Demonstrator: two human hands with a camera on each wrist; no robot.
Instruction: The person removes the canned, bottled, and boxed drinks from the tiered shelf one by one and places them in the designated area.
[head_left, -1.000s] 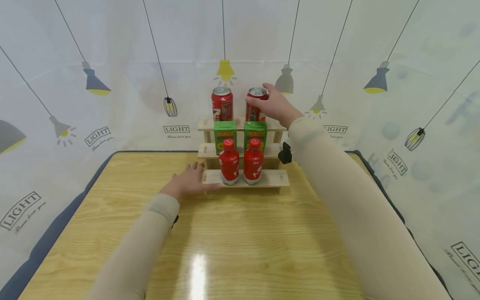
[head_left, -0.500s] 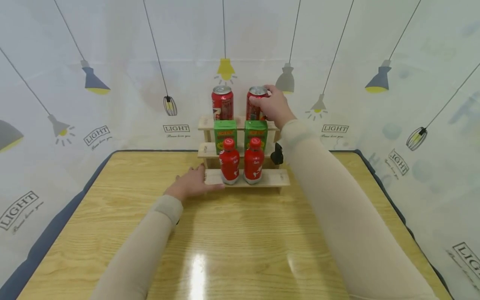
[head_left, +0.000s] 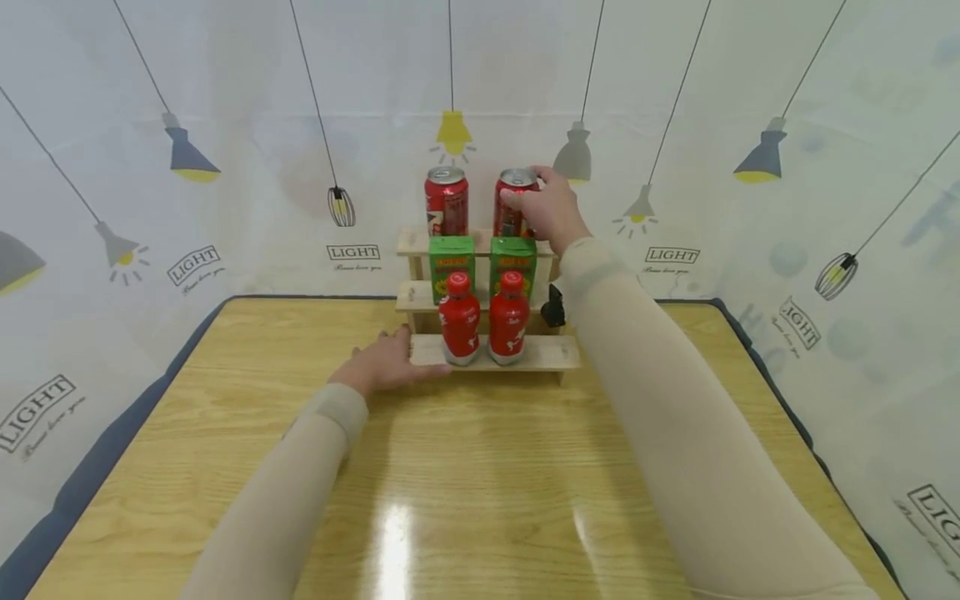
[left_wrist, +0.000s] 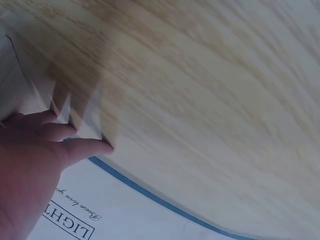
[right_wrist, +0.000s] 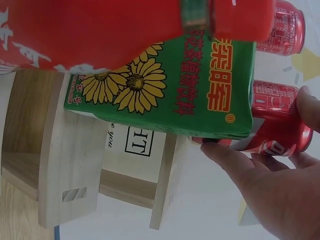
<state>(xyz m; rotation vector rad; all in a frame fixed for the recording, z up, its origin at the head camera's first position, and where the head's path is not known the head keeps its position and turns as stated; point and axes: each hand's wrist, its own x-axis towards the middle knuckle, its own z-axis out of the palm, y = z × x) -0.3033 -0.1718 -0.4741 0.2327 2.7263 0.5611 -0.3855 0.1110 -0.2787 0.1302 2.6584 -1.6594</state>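
Observation:
My right hand (head_left: 551,208) grips the right-hand red soda can (head_left: 514,204) on the top step of a small three-step wooden rack (head_left: 551,354). In the right wrist view its fingers and thumb wrap round that can (right_wrist: 275,117). At the rack's lower left end, my left hand (head_left: 386,362) is spread, thumb along the bottom step's front edge. The left wrist view shows its fingertips (left_wrist: 107,146) on the tabletop. A second red can (head_left: 446,204) stands on the top step, left of the gripped one.
Two green drink cartons, left (head_left: 452,265) and right (head_left: 512,265), fill the middle step. Below them stand two red bottles, left (head_left: 459,321) and right (head_left: 508,321). The rack is at the back of the wooden table (head_left: 480,483), before a lamp-printed cloth (head_left: 262,167).
My right hand has drawn in closer around the right can over the last second. The left hand has slid slightly right along the rack's end. Cans, cartons and bottles keep their places.

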